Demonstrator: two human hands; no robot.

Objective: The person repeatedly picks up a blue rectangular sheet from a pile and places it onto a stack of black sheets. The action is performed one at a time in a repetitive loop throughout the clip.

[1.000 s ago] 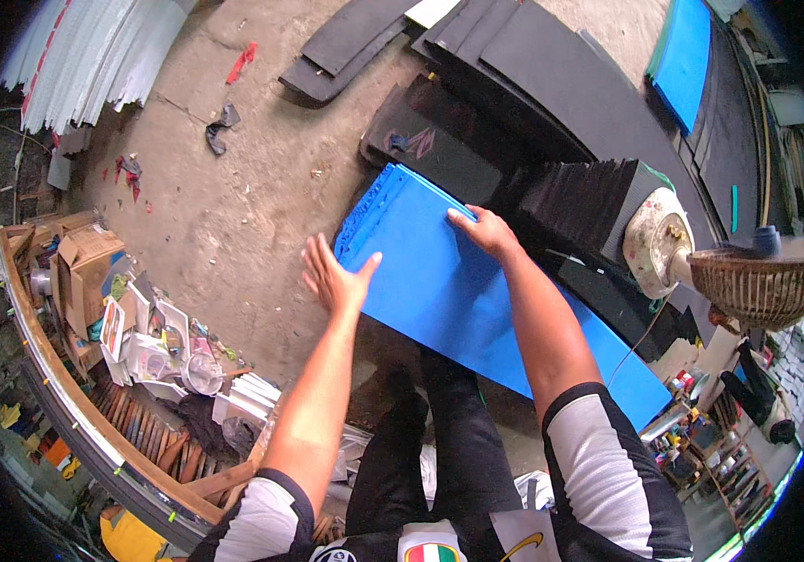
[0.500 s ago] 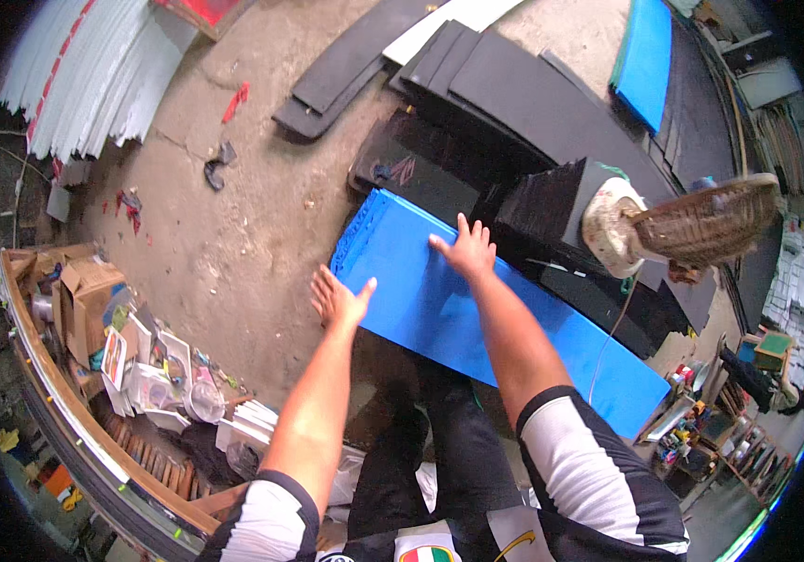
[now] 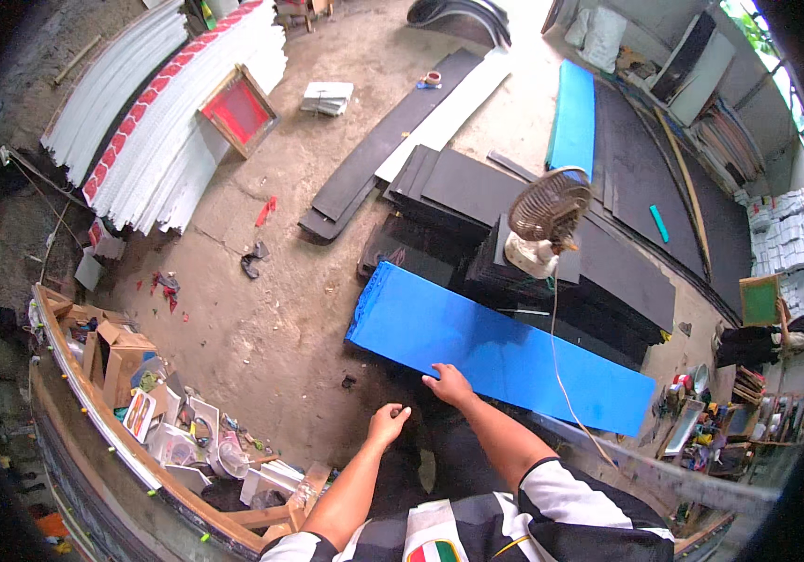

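A long stack of bright blue sheets lies slantwise in front of me, its far left end ragged with uneven layers. My right hand is at the near long edge of the stack, fingers apart and holding nothing; whether the fingertips touch the edge I cannot tell. Nearer to my body and left of it, my left hand hangs off the stack with its fingers curled in and the thumb pointing right. I see nothing in it.
Behind the blue stack stand black sheet piles bearing a dusty fan, whose cord crosses the blue sheets. A wood-edged bench with a cardboard box and clutter curves along the left. White corrugated sheets stand far left.
Both hands have drawn back toward me from over the blue stack. The left hand's spread fingers have curled in. The view has tilted up, showing more of the floor beyond.
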